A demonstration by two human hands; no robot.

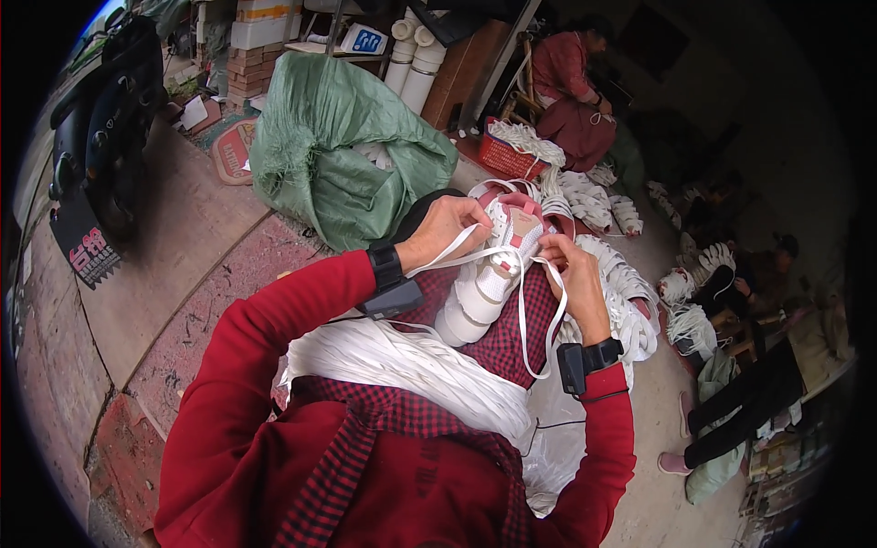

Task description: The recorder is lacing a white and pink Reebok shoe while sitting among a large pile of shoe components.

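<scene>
Chunky white-and-pink sneaker [493, 281] sits on red-and-black checked fabric [501, 352] — L hand [443, 228] pinching a flat white shoelace [457, 242], R hand [575, 272] w/ fingers bent at sneaker's R side — can't tell if pinching tbh.

Lighting and optical quality, as seen from within the room: soft daylight enters from the open side at upper left, where brightness is greatest, and spreads evenly over the pale slabs [137, 301]. Highlights glint on the dark vehicle [114, 137] and along the folds of the green sack [311, 137]. The white shoe [470, 306] and its laces [522, 310] are bright and reasonably sharp, whereas the white bundle [393, 361] on the lap shows little surface detail. Toward the right, illumination falls to deep shadow; the seated co-worker [562, 68] appears dim, and forms farther right are murky and indistinct. Fisheye distortion bends the ground seams, with black vignetting around the circular rim.
</scene>
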